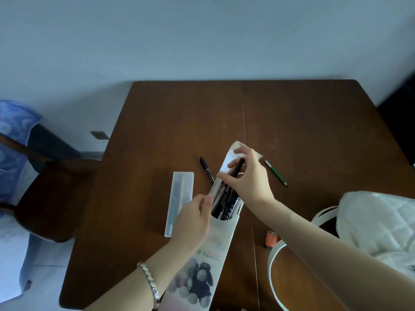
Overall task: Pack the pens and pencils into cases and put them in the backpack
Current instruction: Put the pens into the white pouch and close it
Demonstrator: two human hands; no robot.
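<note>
Black pen (236, 169) in R hand (249, 178).

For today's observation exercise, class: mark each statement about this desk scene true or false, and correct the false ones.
1. The right hand holds a black pen at the open case. True.
2. The green pencil is already inside the case. False: it lies on the table, to the right of the case.
3. The left hand steadies the case at its opening. True.
4. The translucent case lies to the right of the hands. False: it lies to the left.
5. A white backpack sits at the table's right side. True.
</note>
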